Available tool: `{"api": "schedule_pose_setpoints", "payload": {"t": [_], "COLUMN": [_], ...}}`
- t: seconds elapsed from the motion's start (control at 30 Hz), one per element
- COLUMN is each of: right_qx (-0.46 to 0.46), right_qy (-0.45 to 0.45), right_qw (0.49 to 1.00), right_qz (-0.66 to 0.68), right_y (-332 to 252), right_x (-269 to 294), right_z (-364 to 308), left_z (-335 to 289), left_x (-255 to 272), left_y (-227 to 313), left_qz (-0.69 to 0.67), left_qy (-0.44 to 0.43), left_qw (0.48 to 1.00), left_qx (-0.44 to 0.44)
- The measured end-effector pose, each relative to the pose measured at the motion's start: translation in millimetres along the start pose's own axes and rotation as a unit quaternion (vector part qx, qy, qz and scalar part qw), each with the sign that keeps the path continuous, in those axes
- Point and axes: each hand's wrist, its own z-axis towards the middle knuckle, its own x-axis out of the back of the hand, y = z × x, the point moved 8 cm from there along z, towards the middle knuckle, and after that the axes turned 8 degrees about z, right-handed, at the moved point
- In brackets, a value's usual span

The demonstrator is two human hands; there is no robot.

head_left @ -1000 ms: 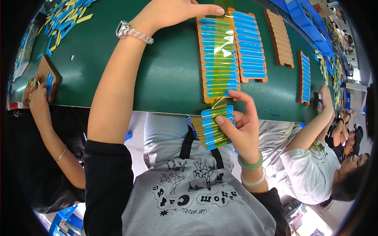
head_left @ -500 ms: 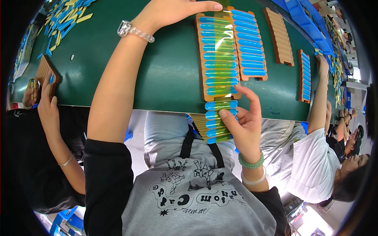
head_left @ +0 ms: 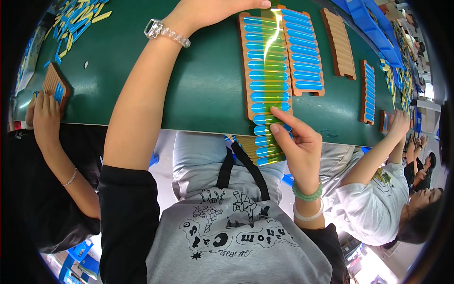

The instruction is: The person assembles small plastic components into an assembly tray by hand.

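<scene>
Nearest is the person's grey garment (head_left: 236, 262) with black drawings. Past it, a ridged tan piece (head_left: 248, 144) shows in part below the table edge. The right hand (head_left: 302, 144) is clamped on yellow tape (head_left: 275, 78), thumb on top and index fingertip touching it further up. This end, with several blue strips (head_left: 257, 97) on it, extends past the tray over the near edge of the green tabletop (head_left: 203, 94). Beyond, the tape runs lengthwise across the row of blue strips in a brown grooved tray (head_left: 248, 102). At its far end is the left hand (head_left: 213, 9), a fingertip by the tape; the frame cuts it off, so I cannot tell whether its fingers are closed. Just right of that tray stands a second filled tray (head_left: 299, 92), then a bare tray (head_left: 339, 45) and, toward the rim, a blue bin (head_left: 373, 28).
</scene>
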Motion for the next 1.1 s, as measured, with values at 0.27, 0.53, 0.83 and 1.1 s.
{"api": "schedule_pose_setpoints", "payload": {"t": [0.27,0.53,0.83,1.1], "right_qx": [-0.001,-0.021,0.147,0.332], "right_qy": [0.003,0.006,-0.063,-0.097], "right_qw": [1.0,1.0,0.831,0.778], "right_qz": [0.007,-0.016,-0.533,-0.524], "right_y": [1,-4,-61,-70], "right_x": [-1,0,-25,-39], "right_z": [2,3,-9,-1], "left_z": [1,1,-3,-5], "left_x": [0,0,2,-11], "left_y": [-5,-3,0,0], "left_qz": [0.014,0.016,-0.002,-0.186], "left_qy": [0.007,0.003,0.0,-0.06], "left_qw": [1.0,1.0,1.0,0.98], "left_qx": [-0.006,-0.003,0.001,0.027]}}
